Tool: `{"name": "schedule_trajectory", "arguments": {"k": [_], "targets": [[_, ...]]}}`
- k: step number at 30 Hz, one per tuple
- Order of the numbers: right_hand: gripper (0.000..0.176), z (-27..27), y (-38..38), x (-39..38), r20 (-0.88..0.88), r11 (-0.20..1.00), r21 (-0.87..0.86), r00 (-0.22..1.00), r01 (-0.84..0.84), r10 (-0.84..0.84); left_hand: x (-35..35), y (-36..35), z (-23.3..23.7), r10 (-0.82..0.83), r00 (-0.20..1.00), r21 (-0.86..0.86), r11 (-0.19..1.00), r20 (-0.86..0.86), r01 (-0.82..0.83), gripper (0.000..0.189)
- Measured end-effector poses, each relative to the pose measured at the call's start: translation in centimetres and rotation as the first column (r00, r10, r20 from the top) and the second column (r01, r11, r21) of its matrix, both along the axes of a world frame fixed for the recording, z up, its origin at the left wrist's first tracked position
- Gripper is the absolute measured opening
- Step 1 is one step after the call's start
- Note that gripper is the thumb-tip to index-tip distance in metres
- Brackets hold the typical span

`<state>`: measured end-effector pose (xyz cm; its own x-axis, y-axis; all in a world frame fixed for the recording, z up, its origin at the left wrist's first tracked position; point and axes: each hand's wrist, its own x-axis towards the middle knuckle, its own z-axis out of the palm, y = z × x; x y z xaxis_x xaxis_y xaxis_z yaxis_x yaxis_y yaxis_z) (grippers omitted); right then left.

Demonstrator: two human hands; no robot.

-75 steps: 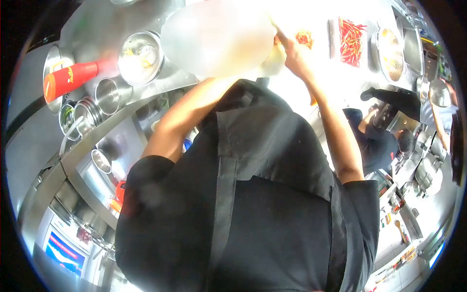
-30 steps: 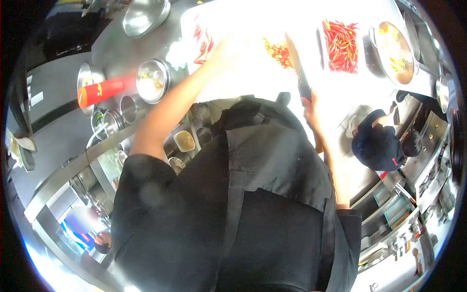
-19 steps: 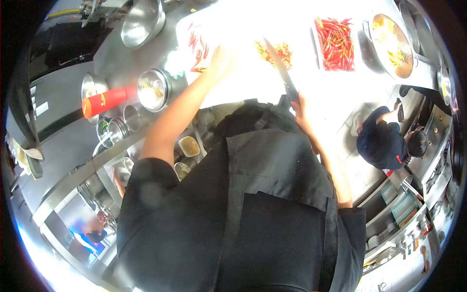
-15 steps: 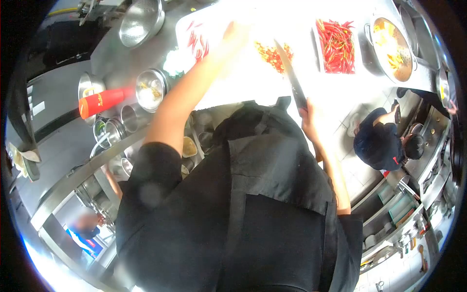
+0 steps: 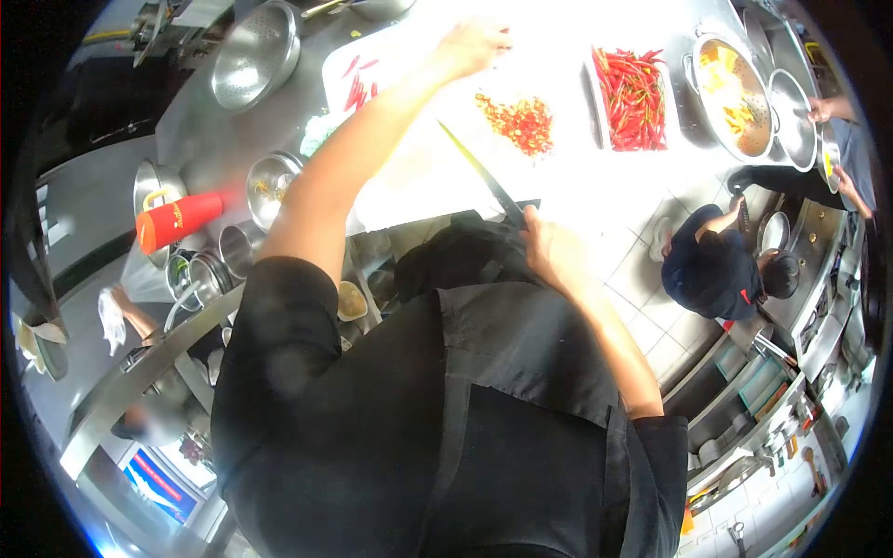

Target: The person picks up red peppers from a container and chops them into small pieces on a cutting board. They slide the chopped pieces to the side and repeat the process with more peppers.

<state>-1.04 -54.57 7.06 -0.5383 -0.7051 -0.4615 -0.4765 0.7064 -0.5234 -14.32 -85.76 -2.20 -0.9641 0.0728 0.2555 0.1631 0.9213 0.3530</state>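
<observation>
My right hand (image 5: 551, 244) is closed round the handle of a kitchen knife (image 5: 484, 174), whose blade lies low over the white cutting board (image 5: 409, 191), pointing away to the left. Beyond the blade, chopped red chilies (image 5: 517, 123) form a loose heap, apart from it. Across the board reaches my left hand (image 5: 472, 46), fingers curled in; glare hides what they hold, if anything. Several longer red chilies (image 5: 357, 91) lie on the board's left, partly behind my left forearm. To the right stands a white tray (image 5: 593, 102) full of whole red chilies (image 5: 633, 98).
A colander (image 5: 765, 139) with yellow pieces stands right of the tray; a person's hand (image 5: 822, 110) holds a metal bowl (image 5: 793, 121) beside it. At left are an empty colander (image 5: 251, 58), a red bottle (image 5: 181, 221) and metal bowls. Another person (image 5: 712, 265) works at right.
My right hand has moved left with the knife, its blade swinging away from the chopped chilies. My left hand has shifted slightly farther up and right. A person with a bowl has appeared at right.
</observation>
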Motion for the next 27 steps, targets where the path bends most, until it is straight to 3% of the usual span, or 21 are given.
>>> {"name": "schedule_trajectory", "arguments": {"k": [2, 4, 5, 8, 10, 12, 15, 16, 18, 20, 22, 23, 25, 26, 27], "targets": [[0.019, -0.3, -0.5, 0.3, 0.005, 0.999, -0.054, 1.0, -0.003, 0.003, 0.4, 0.6, 1.5, -0.088, 0.992, -0.05, 0.995, -0.09, 0.084, 0.017], [0.019, -0.1, -0.6, 0.4, 0.024, 0.999, -0.051, 1.0, 0.001, 0.0, 1.7, 1.5, 3.1, 0.046, 0.996, 0.063, 0.997, 0.082, -0.051, 0.017], [0.019, 0.0, -0.6, 0.4, 0.033, 0.999, -0.051, 0.999, 0.009, -0.007, 2.2, 1.7, 2.7, 0.034, 0.996, 0.065, 0.997, 0.084, -0.039, 0.017], [0.019, -1.1, -0.5, 0.4, 0.034, 0.995, -0.103, 0.999, 0.006, -0.002, 4.1, 2.5, 0.4, -0.006, 0.998, 0.146, 0.989, -0.066, 0.015, 0.015], [0.02, -1.7, -1.1, 0.2, -0.008, 0.994, -0.107, 1.0, -0.014, 0.013, 4.5, 3.5, -0.2, -0.063, 0.998, 0.282, 0.958, 0.021, 0.054, 0.016], [0.023, -3.0, -2.0, -0.4, -0.052, 0.989, -0.149, 0.999, -0.007, -0.001, 4.9, 4.4, -0.6, -0.211, 0.958, 0.267, 0.951, 0.192, 0.156, 0.019], [0.026, -4.2, -3.0, -2.6, 0.063, 0.982, -0.187, 0.998, 0.028, -0.017, 8.4, 6.1, 6.9, 0.038, 0.965, 0.254, 0.961, 0.259, -0.106, 0.021], [0.026, -3.5, -3.3, -3.6, 0.143, 0.986, -0.152, 0.988, 0.074, -0.052, 9.3, 5.1, 6.6, 0.051, 0.966, 0.25, 0.961, 0.253, -0.116, 0.021], [0.029, -3.8, -2.7, -4.9, 0.162, 0.991, -0.108, 0.985, 0.081, -0.063, 11.7, 1.9, 5.1, 0.414, 0.907, 0.531, 0.754, 0.073, -0.386, 0.024], [0.031, -3.3, -2.2, -5.8, 0.121, 0.983, -0.075, 0.98, 0.165, -0.155, 13.6, -2.4, 5.4, 0.556, 0.831, 0.344, 0.777, 0.021, -0.528, 0.025], [0.033, -3.2, -2.0, -5.8, 0.129, 0.983, -0.062, 0.978, 0.172, -0.163, 13.9, -5.8, 5.0, 0.569, 0.817, 0.064, 0.822, -0.093, -0.565, 0.022], [0.034, -3.7, -2.0, -5.5, 0.07, 0.986, -0.1, 0.99, 0.132, -0.125, 13.7, -6.9, 4.4, 0.571, 0.815, 0.075, 0.821, -0.095, -0.566, 0.022], [0.034, -3.4, -2.6, -5.3, -0.006, 0.988, -0.13, 0.996, 0.086, -0.087, 12.7, -8.6, 3.2, 0.477, 0.878, -0.148, 0.866, -0.039, -0.477, 0.019], [0.035, -2.7, -3.4, -4.6, 0.06, 0.987, -0.131, 0.995, 0.093, -0.086, 12.0, -9.2, 2.8, 0.477, 0.878, -0.136, 0.868, -0.041, -0.478, 0.019], [0.035, -2.3, -4.0, -4.2, 0.129, 0.986, -0.128, 0.988, 0.103, -0.087, 11.2, -9.4, 3.1, 0.474, 0.877, -0.189, 0.871, 0.079, -0.454, 0.018]]}}
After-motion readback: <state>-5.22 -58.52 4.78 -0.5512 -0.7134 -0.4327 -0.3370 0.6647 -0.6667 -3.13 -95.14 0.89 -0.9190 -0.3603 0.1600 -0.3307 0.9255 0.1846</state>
